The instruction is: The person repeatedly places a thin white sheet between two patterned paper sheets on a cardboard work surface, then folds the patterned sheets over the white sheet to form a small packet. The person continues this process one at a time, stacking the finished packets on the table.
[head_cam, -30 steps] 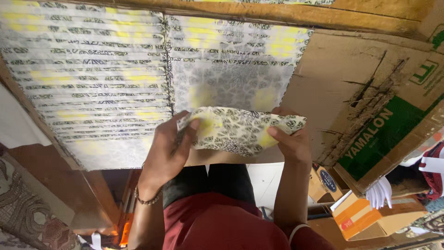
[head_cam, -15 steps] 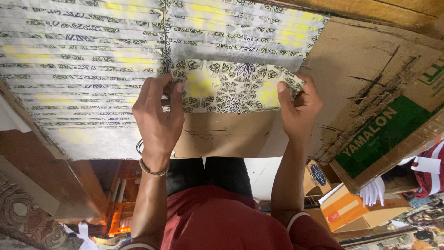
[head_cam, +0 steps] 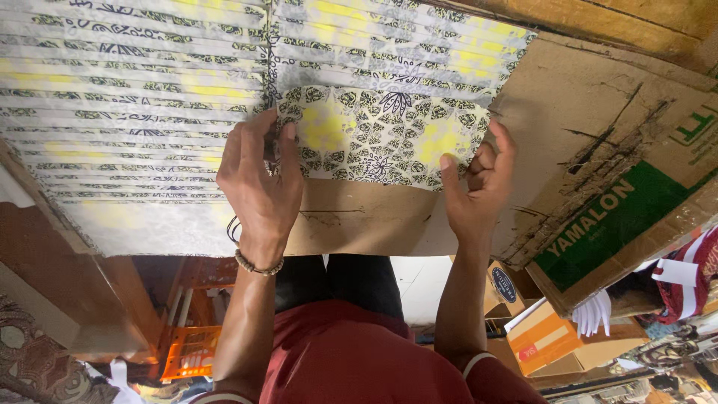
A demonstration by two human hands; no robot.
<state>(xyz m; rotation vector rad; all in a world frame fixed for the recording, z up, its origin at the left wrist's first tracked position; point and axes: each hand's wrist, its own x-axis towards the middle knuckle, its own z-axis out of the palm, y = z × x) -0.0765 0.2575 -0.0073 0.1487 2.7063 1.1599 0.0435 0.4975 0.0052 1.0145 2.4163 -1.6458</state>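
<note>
Sheet [head_cam: 378, 138], patterned in black leaf motifs with yellow patches on white, lies flat on a brown cardboard [head_cam: 568, 112] surface, its far edge lapping the nearer end of the right-hand row [head_cam: 396, 45] of like sheets. That row and the left row [head_cam: 127, 97] are laid overlapping, like shingles. The left hand [head_cam: 258, 179] presses flat on the sheet's left edge, fingers spread, clenching nothing. The right hand [head_cam: 475, 183] holds the sheet's lower right corner, thumb on top and fingers curled at the edge. The step in hand appears to be setting one more sheet onto the right-hand row. The next move likely calls for squaring its edges to the sheets beyond, then releasing both hands. Bare cardboard shows just below the sheet, between the wrists.
</note>
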